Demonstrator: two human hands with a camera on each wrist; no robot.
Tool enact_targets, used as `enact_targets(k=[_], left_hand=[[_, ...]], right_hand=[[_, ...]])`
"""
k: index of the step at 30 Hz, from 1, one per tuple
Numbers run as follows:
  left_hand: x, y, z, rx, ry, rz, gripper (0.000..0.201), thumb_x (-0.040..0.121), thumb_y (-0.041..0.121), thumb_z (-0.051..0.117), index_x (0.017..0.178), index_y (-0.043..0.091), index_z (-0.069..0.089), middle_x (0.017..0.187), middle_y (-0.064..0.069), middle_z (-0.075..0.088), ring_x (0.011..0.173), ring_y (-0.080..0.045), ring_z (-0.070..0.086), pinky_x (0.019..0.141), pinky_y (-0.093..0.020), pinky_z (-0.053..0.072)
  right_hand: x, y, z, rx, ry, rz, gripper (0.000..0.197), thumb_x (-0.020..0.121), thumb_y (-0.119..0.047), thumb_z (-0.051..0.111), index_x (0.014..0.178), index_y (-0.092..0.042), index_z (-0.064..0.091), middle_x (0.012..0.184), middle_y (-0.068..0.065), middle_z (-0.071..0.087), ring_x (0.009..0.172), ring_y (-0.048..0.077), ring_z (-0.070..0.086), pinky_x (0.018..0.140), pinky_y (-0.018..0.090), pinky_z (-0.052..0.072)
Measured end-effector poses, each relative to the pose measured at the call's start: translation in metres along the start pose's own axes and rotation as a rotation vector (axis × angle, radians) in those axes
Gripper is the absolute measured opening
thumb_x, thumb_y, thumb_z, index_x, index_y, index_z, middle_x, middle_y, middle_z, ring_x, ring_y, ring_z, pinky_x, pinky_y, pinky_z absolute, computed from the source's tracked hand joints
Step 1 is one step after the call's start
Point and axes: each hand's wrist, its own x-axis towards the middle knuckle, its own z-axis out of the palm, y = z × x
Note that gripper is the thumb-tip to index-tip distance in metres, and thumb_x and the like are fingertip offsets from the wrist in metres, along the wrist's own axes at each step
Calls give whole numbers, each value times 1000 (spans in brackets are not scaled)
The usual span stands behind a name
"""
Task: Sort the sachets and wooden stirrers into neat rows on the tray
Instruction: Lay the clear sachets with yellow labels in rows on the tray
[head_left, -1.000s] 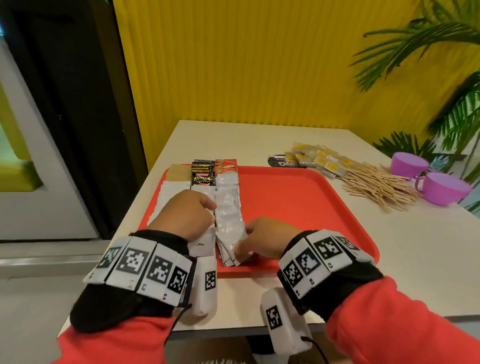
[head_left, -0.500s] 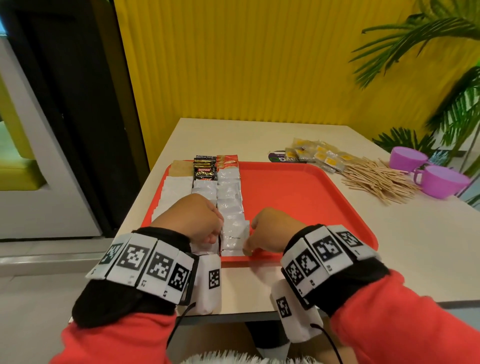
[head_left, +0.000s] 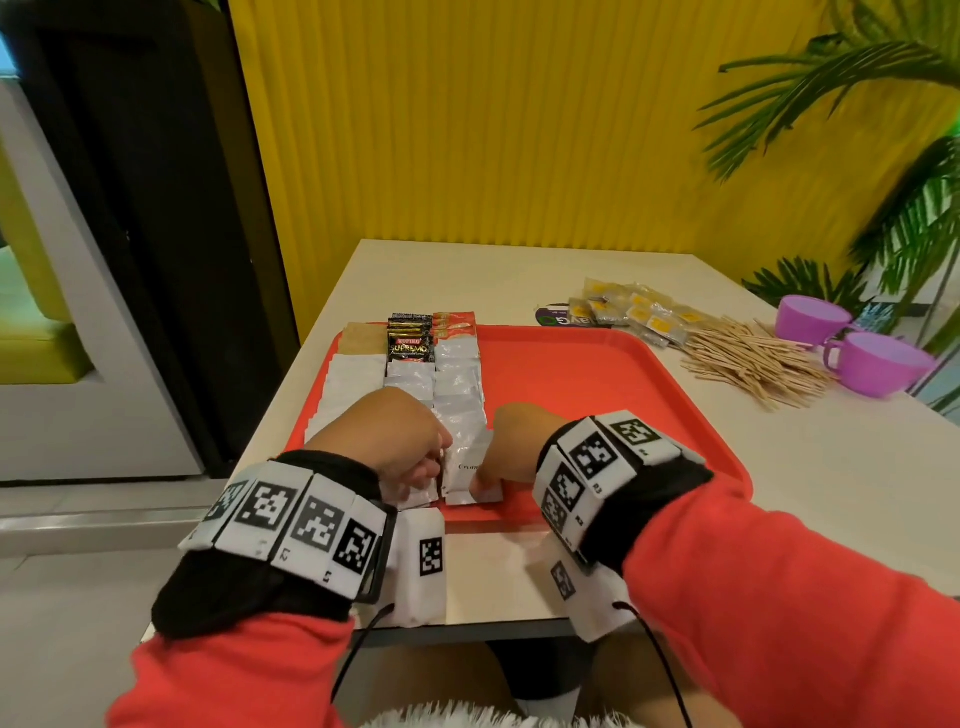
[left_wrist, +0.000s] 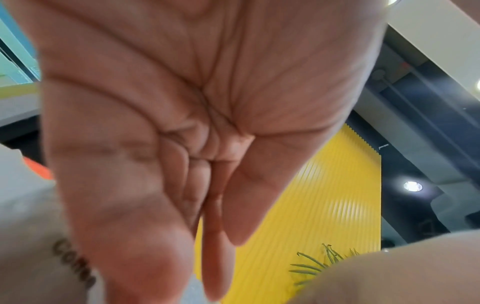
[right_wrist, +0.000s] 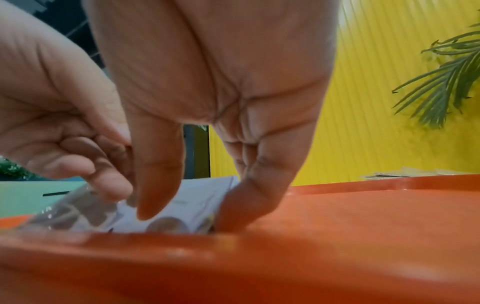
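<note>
On the red tray (head_left: 597, 395) several rows of sachets run along the left side: white ones (head_left: 457, 384), black coffee ones (head_left: 410, 340) and a brown one (head_left: 363, 338). At the tray's near edge lies a small stack of white sachets (head_left: 465, 470) (right_wrist: 200, 195). My left hand (head_left: 434, 467) (right_wrist: 111, 185) pinches its left side with curled fingers. My right hand (head_left: 485, 480) (right_wrist: 189, 218) holds its right side, thumb on top and fingertips (right_wrist: 249, 201) against the edge. The left wrist view shows mostly my palm (left_wrist: 182, 102).
To the right of the tray the table holds a loose heap of wooden stirrers (head_left: 753, 364), a pile of yellow sachets (head_left: 639, 312) and two purple cups (head_left: 878, 364). The tray's right half is bare red. A yellow wall and palm leaves stand behind.
The fanned white sachets at the tray's near end have been gathered into a squarer stack. Both hands have drawn closer together around it.
</note>
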Motion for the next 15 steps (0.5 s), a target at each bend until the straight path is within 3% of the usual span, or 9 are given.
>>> enact_targets(k=[3,5,7,8,11,15], left_hand=[[4,-1,-7,54,103,84,20,92,-4,47,107,-1,61,80,-9,59,70,-21,58,75,-30,52],[6,-5,-14,111,194,112,20,91,-2,49,99,8,65,94,-8,62,92,-24,60,93,-36,50],[3,-7,-19,213,282,117,22,92,3,48,97,17,64,114,-6,59,111,-25,54,99,-34,43],[2,-9,-20,258,300,112,25,92,4,47,105,19,62,121,-6,57,114,-24,52,98,-33,41],[0,-13,-21,292,287,78,34,92,4,48,123,17,55,127,-7,54,116,-25,50,98,-34,41],[0,-14,-20,321,248,36,40,92,3,46,130,17,50,132,-7,50,121,-25,47,101,-33,39]], right_hand=[[-1,5,2,55,-1,16,23,77,-14,69,62,-11,52,65,2,49,57,18,46,47,22,34],[-1,8,4,116,-31,26,26,74,-12,70,56,-12,51,60,1,48,53,17,44,46,21,33],[-1,9,6,185,-49,13,22,73,-11,69,58,-13,53,61,0,51,55,17,47,51,22,39],[-1,11,7,223,-51,7,20,73,-9,69,60,-13,54,62,0,53,57,17,49,54,23,42],[-1,12,6,256,-45,4,14,76,-6,66,66,-11,57,65,1,54,65,19,53,62,26,46],[-1,12,5,316,-80,-5,22,87,-7,56,66,-10,54,68,1,53,79,21,54,85,33,49]])
